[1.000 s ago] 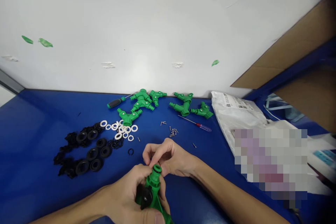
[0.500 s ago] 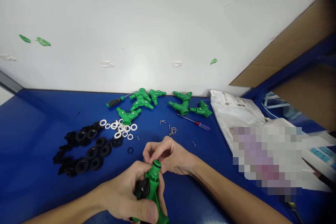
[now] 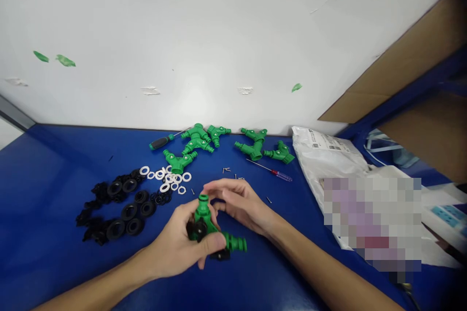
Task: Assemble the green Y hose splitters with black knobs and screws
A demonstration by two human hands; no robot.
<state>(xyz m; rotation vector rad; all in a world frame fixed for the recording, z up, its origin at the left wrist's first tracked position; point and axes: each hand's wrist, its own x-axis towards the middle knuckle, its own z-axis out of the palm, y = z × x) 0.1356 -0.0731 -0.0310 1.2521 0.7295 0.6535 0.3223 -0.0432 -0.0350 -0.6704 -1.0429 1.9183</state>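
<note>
My left hand (image 3: 178, 238) is closed around a green Y-shaped hose connector (image 3: 203, 213). Black valve knobs (image 3: 199, 230) show on its body, and a dark ring sits at the mouth of its upright end. The other ribbed end points right, past my thumb. Just behind and to the right of the connector is my right hand (image 3: 241, 204), its fingers apart and loosely curved. I see nothing held in it, though some fingertips pass behind the connector and I cannot tell whether they touch it.
Black caps and knobs (image 3: 129, 211) and white washers (image 3: 171, 178) lie to the left. More green connectors (image 3: 177, 161) stand along the wall, with a green-handled screwdriver (image 3: 161, 142), a purple-handled screwdriver (image 3: 281, 175) and small screws (image 3: 269, 199). A white plastic bag (image 3: 321, 150) is at right.
The connector has been raised and turned, bringing its second end into view at right. My right hand has come away from the upright end, its fingers opening from a pinch.
</note>
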